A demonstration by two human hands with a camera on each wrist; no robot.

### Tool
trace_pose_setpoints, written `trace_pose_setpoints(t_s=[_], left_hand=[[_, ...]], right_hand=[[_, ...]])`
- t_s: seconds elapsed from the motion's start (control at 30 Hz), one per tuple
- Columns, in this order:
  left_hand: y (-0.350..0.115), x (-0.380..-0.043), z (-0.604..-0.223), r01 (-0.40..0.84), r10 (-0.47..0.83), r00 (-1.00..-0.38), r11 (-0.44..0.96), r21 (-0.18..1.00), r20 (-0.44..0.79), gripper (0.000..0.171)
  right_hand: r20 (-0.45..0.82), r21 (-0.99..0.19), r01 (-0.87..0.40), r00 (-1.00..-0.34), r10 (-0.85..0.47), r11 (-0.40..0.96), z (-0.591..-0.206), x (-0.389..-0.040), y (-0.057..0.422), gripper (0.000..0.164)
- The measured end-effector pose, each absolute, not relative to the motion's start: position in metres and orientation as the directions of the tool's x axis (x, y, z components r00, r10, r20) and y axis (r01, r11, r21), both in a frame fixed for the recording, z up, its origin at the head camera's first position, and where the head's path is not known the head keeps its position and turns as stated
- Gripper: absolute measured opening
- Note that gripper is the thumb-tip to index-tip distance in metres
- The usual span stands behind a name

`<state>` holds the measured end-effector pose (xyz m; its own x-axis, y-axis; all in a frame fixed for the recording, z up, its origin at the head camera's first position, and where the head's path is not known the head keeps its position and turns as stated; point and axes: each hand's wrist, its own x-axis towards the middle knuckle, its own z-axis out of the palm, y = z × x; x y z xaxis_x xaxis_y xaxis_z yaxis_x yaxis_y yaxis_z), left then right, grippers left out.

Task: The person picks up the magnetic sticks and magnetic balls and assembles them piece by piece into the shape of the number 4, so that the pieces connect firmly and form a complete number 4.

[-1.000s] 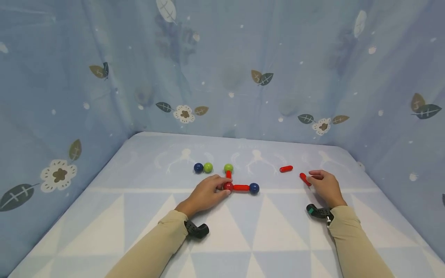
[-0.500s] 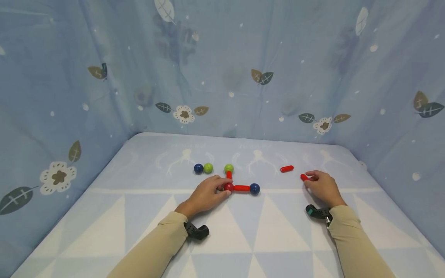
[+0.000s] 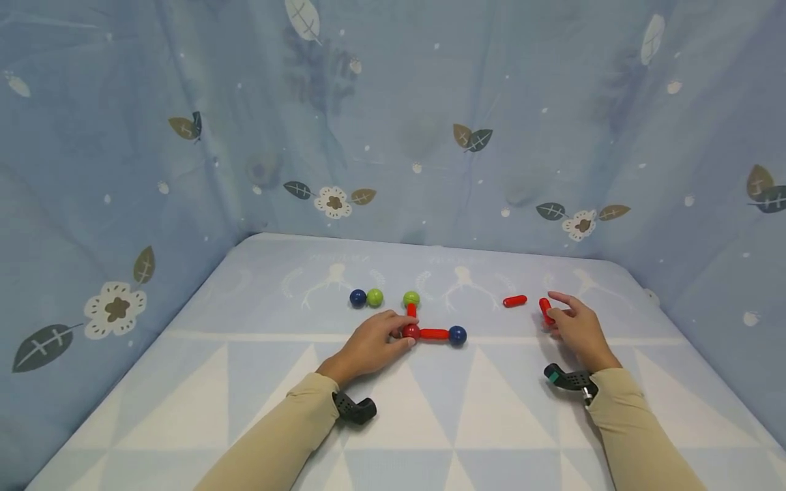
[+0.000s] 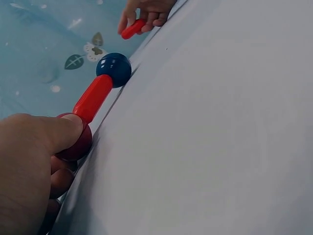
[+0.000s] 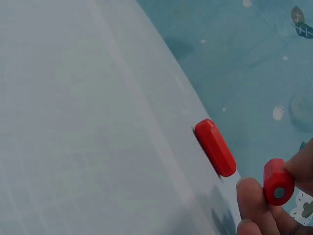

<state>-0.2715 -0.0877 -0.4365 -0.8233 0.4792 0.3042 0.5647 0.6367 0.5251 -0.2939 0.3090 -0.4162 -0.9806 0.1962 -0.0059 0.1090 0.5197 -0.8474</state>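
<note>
Between thumb and fingers, my left hand (image 3: pixel 376 342) grips a dark red ball (image 3: pixel 411 331) on the table. From that ball a red magnetic rod (image 3: pixel 434 334) runs right to a blue ball (image 3: pixel 457 335). A second red rod (image 3: pixel 411 310) leads back to a green ball (image 3: pixel 411 298). On the right, my right hand (image 3: pixel 580 331) pinches a loose red magnetic rod (image 3: pixel 545 310), its tip pointing up and away. The right wrist view shows that rod's end (image 5: pixel 279 192) with a grey metal disc, held between thumb and finger.
Another red rod (image 3: pixel 514 301) lies on the table (image 3: pixel 491 409), left of my right hand. A blue ball (image 3: pixel 358 298) and a green ball (image 3: pixel 374 297) sit side by side behind my left hand. Patterned blue curtains (image 3: pixel 393 136) enclose the table's back and sides.
My right hand has lifted its rod from the table and turned it more upright. The left hand keeps its grip on the dark red ball. The head view has shifted slightly.
</note>
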Motion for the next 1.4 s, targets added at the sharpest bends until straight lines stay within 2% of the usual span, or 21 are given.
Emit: trace_pose_setpoints(t_s=[0.37, 0.73, 0.97, 1.17, 1.4], left_hand=[[-0.088, -0.273, -0.438, 0.576, 0.484, -0.816, 0.640, 0.509, 0.316, 0.041], [-0.083, -0.273, -0.436, 0.578, 0.493, -0.815, 0.653, 0.490, 0.305, 0.042], [-0.087, -0.271, -0.438, 0.547, 0.451, -0.837, 0.681, 0.487, 0.309, 0.041], [-0.087, -0.272, -0.441, 0.543, 0.443, -0.840, 0.668, 0.508, 0.314, 0.040], [-0.085, -0.276, -0.439, 0.553, 0.455, -0.833, 0.656, 0.514, 0.316, 0.041]], right_hand=[[-0.093, -0.919, 0.153, -0.980, 0.178, 0.362, -0.414, -0.294, 0.290, 0.052], [-0.150, -0.963, 0.157, -0.988, 0.048, 0.220, -0.413, -0.295, 0.278, 0.056], [-0.137, -0.956, 0.134, -0.991, 0.008, 0.260, -0.415, -0.299, 0.257, 0.048], [-0.108, -0.948, 0.091, -0.993, -0.039, 0.306, -0.417, -0.300, 0.249, 0.048], [-0.123, -0.961, 0.107, -0.991, -0.049, 0.255, -0.418, -0.304, 0.244, 0.051]])
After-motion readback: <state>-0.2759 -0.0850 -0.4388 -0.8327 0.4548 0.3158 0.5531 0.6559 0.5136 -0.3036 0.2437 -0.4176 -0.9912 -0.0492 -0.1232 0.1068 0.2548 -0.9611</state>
